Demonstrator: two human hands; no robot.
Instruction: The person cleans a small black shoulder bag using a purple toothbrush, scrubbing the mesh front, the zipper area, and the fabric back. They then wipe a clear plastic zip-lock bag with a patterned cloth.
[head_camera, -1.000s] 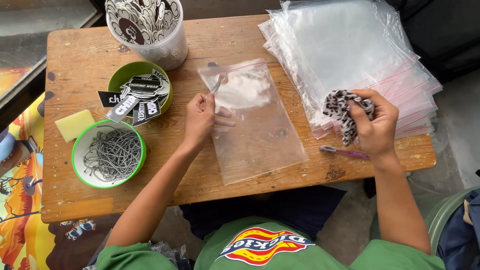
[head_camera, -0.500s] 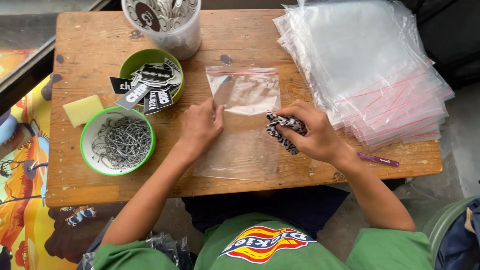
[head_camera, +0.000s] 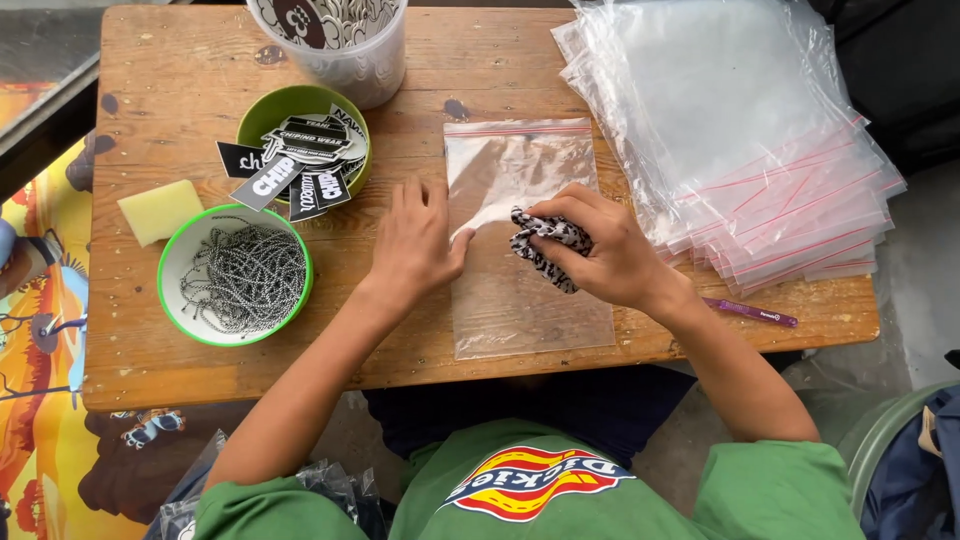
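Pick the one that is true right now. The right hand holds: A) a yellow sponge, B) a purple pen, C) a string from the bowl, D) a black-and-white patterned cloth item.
D: the right hand grips the black-and-white patterned cloth item over the clear zip bag.

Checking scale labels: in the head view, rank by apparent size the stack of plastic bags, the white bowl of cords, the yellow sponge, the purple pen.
1. Stack of plastic bags
2. White bowl of cords
3. Yellow sponge
4. Purple pen, about as long as the sponge but far thinner
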